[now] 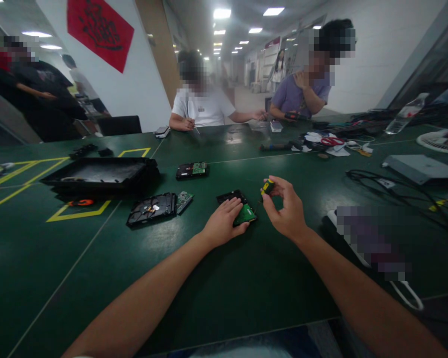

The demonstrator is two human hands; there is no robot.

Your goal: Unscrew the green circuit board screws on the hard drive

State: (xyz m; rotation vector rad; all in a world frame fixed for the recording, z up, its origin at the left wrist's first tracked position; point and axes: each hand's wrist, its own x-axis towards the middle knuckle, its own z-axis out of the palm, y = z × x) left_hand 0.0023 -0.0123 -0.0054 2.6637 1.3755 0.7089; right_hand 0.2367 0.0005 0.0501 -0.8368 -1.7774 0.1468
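Observation:
My left hand [226, 223] lies with fingers stretched out across a hard drive [245, 215], covering much of it. The drive's green circuit board faces up, and its black casing shows beyond my fingers. Just right of the drive, my right hand [285, 209] pinches a short yellow-and-black screwdriver [268, 187] by its handle. Its tip points down, beside the drive's edge, and is too small to make out clearly. To the left sits another black drive [153, 209], with a loose circuit board [184, 202] against its side. Farther back is a third drive [192, 170].
A black tray-like casing [100, 171] stands on the left, an orange-handled tool [81, 202] before it. On the right are a grey metal box [421, 168], black cables [381, 186] and a blurred-out phone-like object [369, 243]. Two people sit across the green table [194, 298].

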